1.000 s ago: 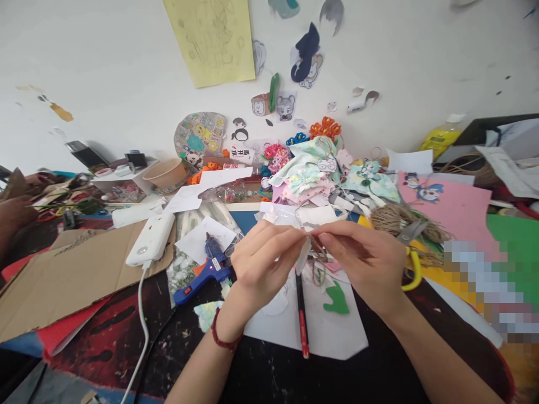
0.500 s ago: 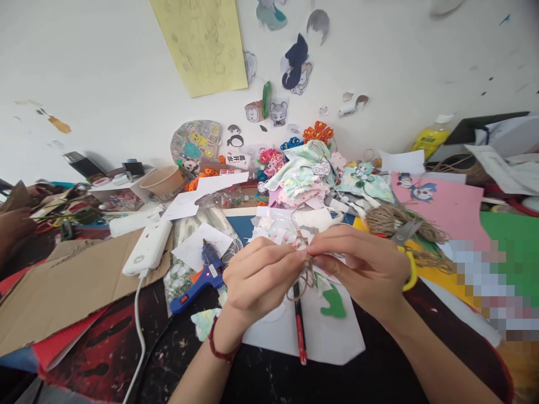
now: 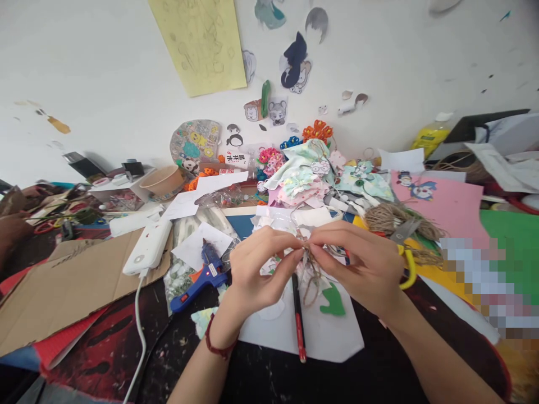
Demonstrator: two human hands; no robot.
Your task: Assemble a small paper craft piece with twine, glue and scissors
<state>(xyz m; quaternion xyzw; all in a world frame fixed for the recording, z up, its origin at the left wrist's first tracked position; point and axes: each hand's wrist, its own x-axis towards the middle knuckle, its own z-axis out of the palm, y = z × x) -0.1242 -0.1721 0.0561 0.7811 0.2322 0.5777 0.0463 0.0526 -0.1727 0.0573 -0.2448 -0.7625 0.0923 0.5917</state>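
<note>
My left hand [image 3: 261, 269] and my right hand [image 3: 362, 264] meet fingertip to fingertip over the middle of the desk. Both pinch a thin brown twine [image 3: 310, 289], and a loop of it dangles below the fingers; the exact spot they grip is partly hidden. Under them lies a white paper sheet [image 3: 337, 342] with a black and red pen [image 3: 300, 325] and a green paper cutout [image 3: 332, 300]. Scissors with yellow handles [image 3: 408, 268] show just behind my right hand, partly covered by it.
A blue glue gun [image 3: 197, 283] lies left of my left hand, near a white power strip [image 3: 147, 247] on cardboard [image 3: 76, 292]. A twine bundle [image 3: 387, 216] and pink paper [image 3: 446, 207] sit at right. Another person's hand [image 3: 12, 235] is at the far left edge.
My left hand's fingers have spread from a closed bunch into a thumb-and-finger pinch. The twine loop now hangs lower and further right, beside the pen.
</note>
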